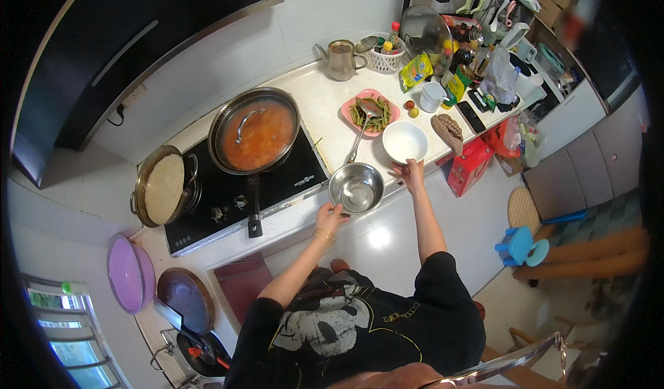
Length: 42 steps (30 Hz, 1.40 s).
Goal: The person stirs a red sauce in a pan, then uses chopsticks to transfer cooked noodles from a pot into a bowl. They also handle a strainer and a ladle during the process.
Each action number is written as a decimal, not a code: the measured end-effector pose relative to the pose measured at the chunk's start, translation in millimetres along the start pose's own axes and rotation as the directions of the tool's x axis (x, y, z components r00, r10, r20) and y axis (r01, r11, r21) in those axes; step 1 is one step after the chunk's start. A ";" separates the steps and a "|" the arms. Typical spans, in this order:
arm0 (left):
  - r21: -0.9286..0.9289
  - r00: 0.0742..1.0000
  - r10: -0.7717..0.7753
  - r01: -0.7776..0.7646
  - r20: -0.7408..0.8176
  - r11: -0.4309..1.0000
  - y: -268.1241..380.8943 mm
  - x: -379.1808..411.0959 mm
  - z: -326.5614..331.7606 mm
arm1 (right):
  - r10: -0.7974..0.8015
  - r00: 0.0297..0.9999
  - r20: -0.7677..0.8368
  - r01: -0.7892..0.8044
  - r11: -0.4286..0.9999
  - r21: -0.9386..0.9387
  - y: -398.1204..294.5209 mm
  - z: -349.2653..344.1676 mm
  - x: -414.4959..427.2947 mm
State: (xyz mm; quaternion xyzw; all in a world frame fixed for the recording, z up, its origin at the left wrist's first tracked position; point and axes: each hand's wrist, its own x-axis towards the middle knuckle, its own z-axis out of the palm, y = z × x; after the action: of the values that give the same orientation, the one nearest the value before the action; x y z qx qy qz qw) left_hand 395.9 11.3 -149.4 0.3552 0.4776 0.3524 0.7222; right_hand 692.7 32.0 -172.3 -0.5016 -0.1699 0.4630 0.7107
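My left hand (333, 218) grips the near rim of a stainless steel bowl (357, 188), held at the counter's front edge. A white bowl (405, 142) is held at its near side by my right hand (410, 172), just right of the steel one. Behind them a pink plate (346, 113) of cooked green beans (381, 110) has a metal spoon (358, 142) lying across it. On the black cooktop (290, 189) stands a pan with a glass lid (259, 129) over reddish food.
A pan of pale dough or batter (165, 189) stands left of the lidded pan. A metal kettle (341, 61), a basket of bottles (385, 59), a white canister (431, 97), a brown cloth (448, 131) and a phone (471, 117) are along the counter. A cleaver (169, 311) lies on a round chopping board (185, 300).
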 end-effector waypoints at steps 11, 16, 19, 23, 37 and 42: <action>0.115 0.981 0.052 -0.031 -0.186 0.993 -30.9 81.0 69.2 | 0.057 0.987 -0.152 -0.078 0.987 -0.142 -8.4 -47.1 -77.5; 0.133 0.978 0.059 -0.032 -0.199 0.991 -50.0 94.2 63.0 | 0.156 0.967 -0.204 -0.191 0.967 -0.168 14.9 -70.5 -127.4; 0.024 0.983 -0.017 0.022 -0.182 0.999 -45.7 77.2 60.2 | 0.196 0.945 -0.264 -0.242 0.958 -0.155 35.2 -82.8 -142.7; -0.007 0.987 -0.160 0.160 0.014 0.987 -31.4 18.7 36.5 | 0.291 0.933 -0.213 -0.335 0.919 -0.210 71.5 -86.2 -153.6; -0.227 0.715 -0.356 0.275 -0.602 0.934 -118.6 -223.2 -194.0 | 0.730 0.670 0.134 -0.521 0.591 -0.616 166.9 -1.3 -158.7; -0.770 0.916 -0.283 -0.043 -0.284 0.636 -234.3 -290.5 -242.1 | 0.789 0.580 0.202 -0.457 0.521 -0.721 177.7 38.3 -149.7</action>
State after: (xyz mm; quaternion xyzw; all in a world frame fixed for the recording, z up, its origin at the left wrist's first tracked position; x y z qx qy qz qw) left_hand 122.2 -309.4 -291.4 -0.0907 0.4373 0.5321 0.7193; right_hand 502.1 -58.7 -276.7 -0.5823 -0.2863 0.7299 0.2148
